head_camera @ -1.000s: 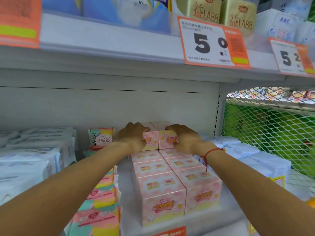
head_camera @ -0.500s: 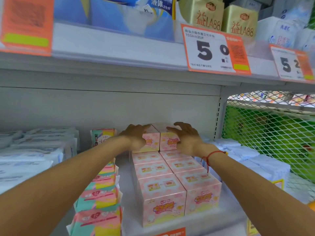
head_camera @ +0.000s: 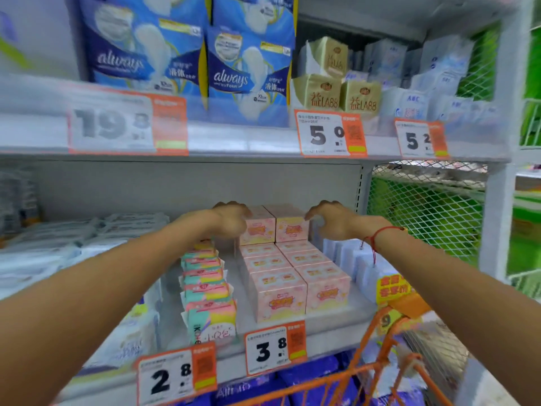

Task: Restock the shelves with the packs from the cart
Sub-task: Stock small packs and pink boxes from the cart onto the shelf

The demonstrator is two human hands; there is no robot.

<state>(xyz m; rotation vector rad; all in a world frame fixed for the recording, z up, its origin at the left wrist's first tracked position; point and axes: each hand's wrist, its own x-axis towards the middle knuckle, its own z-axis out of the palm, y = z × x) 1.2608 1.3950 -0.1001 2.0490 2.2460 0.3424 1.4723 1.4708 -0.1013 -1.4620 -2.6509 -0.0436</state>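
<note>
Far left shelf goods blurred, unreadable. Left hand [head_camera: 231, 219] motion-smeared, grip released, fingers loosely curved beside the raised pink packs [head_camera: 273, 227] at the back of the middle shelf [head_camera: 330, 320]; contact uncertain. More pink boxes [head_camera: 278, 294] sit in two rows running forward to the shelf lip. Right hand [head_camera: 330, 219], grip released, just right of the packs. Orange cart [head_camera: 377, 373] cut off at the bottom edge, its contents hard to make out
</note>
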